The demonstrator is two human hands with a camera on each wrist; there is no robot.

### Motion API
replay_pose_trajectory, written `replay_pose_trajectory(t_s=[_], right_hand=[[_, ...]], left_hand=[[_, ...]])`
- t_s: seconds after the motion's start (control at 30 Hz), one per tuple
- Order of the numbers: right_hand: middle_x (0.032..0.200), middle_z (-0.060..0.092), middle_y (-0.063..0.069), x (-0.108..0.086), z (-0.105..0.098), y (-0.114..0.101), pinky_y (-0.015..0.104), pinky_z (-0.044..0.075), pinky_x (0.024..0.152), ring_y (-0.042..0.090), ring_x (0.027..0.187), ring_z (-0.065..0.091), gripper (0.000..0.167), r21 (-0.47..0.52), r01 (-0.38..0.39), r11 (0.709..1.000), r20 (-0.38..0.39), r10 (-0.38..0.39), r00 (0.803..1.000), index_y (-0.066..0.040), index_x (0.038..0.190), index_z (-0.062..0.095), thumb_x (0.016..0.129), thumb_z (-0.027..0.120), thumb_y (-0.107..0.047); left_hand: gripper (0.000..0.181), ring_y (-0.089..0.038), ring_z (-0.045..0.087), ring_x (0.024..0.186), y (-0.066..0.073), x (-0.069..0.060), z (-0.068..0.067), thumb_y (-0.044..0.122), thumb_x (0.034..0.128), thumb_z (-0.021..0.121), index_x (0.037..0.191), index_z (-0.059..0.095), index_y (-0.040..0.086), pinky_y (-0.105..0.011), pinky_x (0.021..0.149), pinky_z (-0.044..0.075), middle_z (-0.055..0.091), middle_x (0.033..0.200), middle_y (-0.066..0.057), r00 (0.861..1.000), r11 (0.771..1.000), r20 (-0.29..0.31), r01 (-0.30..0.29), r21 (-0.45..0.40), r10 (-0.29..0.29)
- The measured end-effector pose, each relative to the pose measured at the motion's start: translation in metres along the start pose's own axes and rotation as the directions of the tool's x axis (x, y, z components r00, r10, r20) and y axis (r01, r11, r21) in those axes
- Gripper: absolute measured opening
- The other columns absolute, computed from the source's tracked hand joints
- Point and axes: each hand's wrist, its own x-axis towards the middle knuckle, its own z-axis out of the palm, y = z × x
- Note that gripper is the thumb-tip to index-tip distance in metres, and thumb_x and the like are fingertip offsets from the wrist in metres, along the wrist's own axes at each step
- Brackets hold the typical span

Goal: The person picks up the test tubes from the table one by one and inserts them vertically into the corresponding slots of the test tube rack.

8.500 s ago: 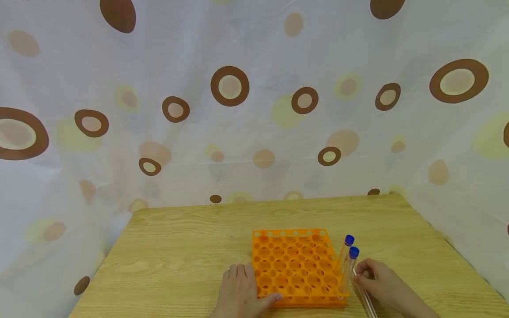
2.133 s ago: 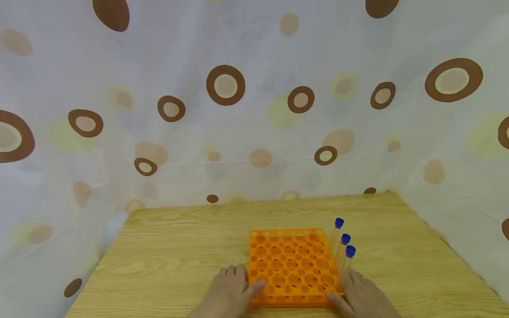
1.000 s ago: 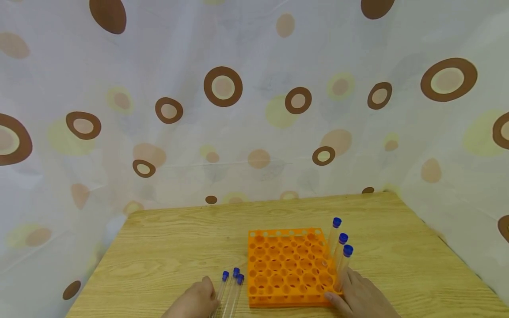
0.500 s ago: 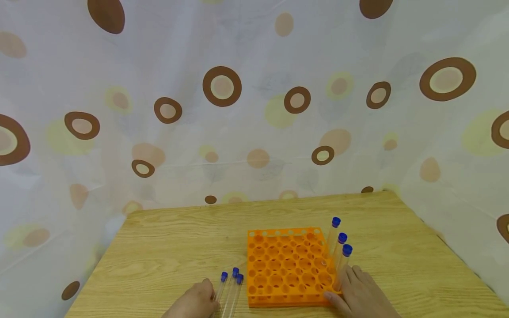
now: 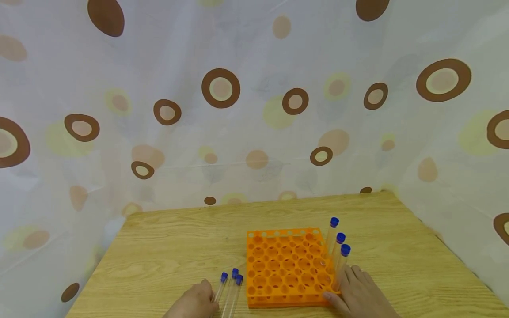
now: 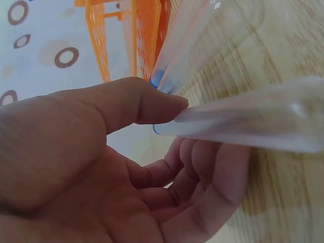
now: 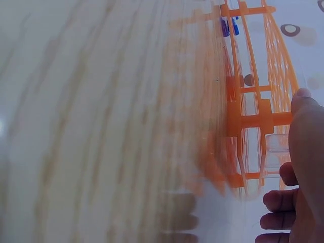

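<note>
At the lower centre of the head view, an orange rack (image 5: pixel 289 272) with rows of round holes sits on the wooden table (image 5: pixel 175 247). Along its right edge stand three upright tubes (image 5: pixel 341 268), clear and blue-capped, spaced one behind another. Left of the rack, near the bottom edge of the frame, three more of the same kind are grouped just beside it with their caps towards the middle: two loose tubes (image 5: pixel 235 297) close together, and a left-most tube (image 5: pixel 218 292) that runs into the left hand (image 5: pixel 192 301). In the left wrist view the thumb lies on the upper side of this tube and the curled fingers come up from beneath, so the hand appears to pinch it near the capped end; how firmly cannot be told. The right hand (image 5: pixel 359 291) lies at the rack's lower right corner, its thumb on the front edge and its relaxed fingers stretched along the side; it seems to steady the rack and has hold of no tube. Judged by count, the work looks half done: three of the six tubes in view are in the rack, while the other three are outside it, one of them in the fingers. Most holes across the middle and left of the rack carry nothing. Whether further tubes lie below the lower edge of the frame cannot be seen.
</note>
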Motion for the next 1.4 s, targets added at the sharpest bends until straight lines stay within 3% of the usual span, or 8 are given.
replay_pose_trajectory(t_s=[0.1,0.2,0.37,0.5,0.63,0.9,1.1,1.4], right_hand=[[0.072,0.023,-0.008,0.000,0.000,0.000,0.022,0.020,0.062,0.007,0.065,0.019,0.044,-0.003,0.006,1.000,-0.006,-0.006,1.000,-0.020,0.078,0.039,0.094,0.057,-0.057],[0.072,0.023,-0.008,0.000,0.000,0.000,0.022,0.019,0.062,0.007,0.065,0.018,0.045,-0.004,0.004,1.000,-0.004,-0.004,1.000,-0.020,0.077,0.038,0.094,0.057,-0.057],[0.072,0.023,-0.008,0.000,0.000,-0.001,0.022,0.020,0.062,0.008,0.065,0.019,0.045,-0.009,-0.006,1.000,0.004,0.006,1.000,-0.020,0.077,0.038,0.094,0.056,-0.058],[0.071,0.023,-0.008,0.000,0.000,-0.001,0.022,0.019,0.062,0.008,0.064,0.018,0.046,-0.007,-0.012,1.000,0.004,0.012,1.000,-0.020,0.076,0.037,0.094,0.056,-0.058],[0.071,0.023,-0.008,0.000,0.000,-0.001,0.022,0.019,0.062,0.007,0.065,0.018,0.046,0.000,-0.009,1.000,0.000,0.009,1.000,-0.019,0.076,0.037,0.094,0.056,-0.057],[0.072,0.023,-0.008,-0.001,0.000,-0.001,0.022,0.019,0.062,0.007,0.065,0.018,0.045,0.012,-0.013,1.000,-0.001,0.013,1.000,-0.020,0.076,0.038,0.094,0.058,-0.056],[0.072,0.023,-0.008,-0.001,0.001,-0.001,0.022,0.019,0.062,0.007,0.065,0.018,0.045,0.012,-0.019,1.000,0.000,0.019,1.000,-0.020,0.076,0.037,0.094,0.058,-0.055],[0.071,0.023,-0.009,0.000,0.001,-0.001,0.021,0.019,0.062,0.006,0.065,0.018,0.044,0.031,-0.019,0.999,0.004,0.019,1.000,-0.020,0.077,0.038,0.094,0.058,-0.055]], left_hand=[[0.018,-0.020,0.048,0.068,-0.014,0.015,0.003,0.014,0.0896,0.065,0.090,0.049,0.006,-0.033,0.059,0.039,0.051,0.080,-0.007,1.000,1.000,0.009,0.030,0.006,-0.030],[0.019,-0.021,0.051,0.071,-0.017,0.018,0.002,0.017,0.0881,0.065,0.093,0.050,0.006,-0.035,0.061,0.043,0.054,0.082,-0.007,0.999,0.999,0.001,0.044,-0.006,-0.044],[0.019,-0.022,0.050,0.071,0.005,-0.001,-0.005,0.013,0.0858,0.064,0.092,0.050,0.002,-0.035,0.064,0.044,0.053,0.082,-0.009,0.996,0.998,-0.071,-0.049,-0.044,0.046],[0.015,-0.017,0.045,0.065,0.019,-0.012,-0.012,0.012,0.0864,0.061,0.092,0.050,0.003,-0.028,0.058,0.040,0.049,0.077,-0.005,0.990,0.987,-0.081,-0.122,-0.106,0.113],[0.016,-0.014,0.044,0.062,0.026,-0.013,-0.016,0.012,0.0877,0.059,0.096,0.050,0.001,-0.025,0.056,0.040,0.050,0.077,-0.004,0.986,0.970,-0.065,-0.164,-0.180,0.155],[0.026,-0.017,0.053,0.070,0.042,-0.005,-0.011,0.018,0.0924,0.063,0.107,0.050,0.000,-0.033,0.061,0.053,0.055,0.089,-0.008,0.975,0.918,-0.067,-0.223,-0.328,0.213],[0.026,-0.016,0.050,0.073,0.065,-0.001,-0.004,0.016,0.0928,0.063,0.108,0.049,0.001,-0.025,0.057,0.049,0.051,0.088,-0.005,0.946,0.868,-0.098,-0.324,-0.376,0.310],[0.028,-0.015,0.050,0.085,0.103,0.006,0.013,0.017,0.0939,0.066,0.109,0.048,0.002,-0.021,0.070,0.046,0.051,0.097,-0.005,0.885,0.824,-0.174,-0.466,-0.323,0.432]])
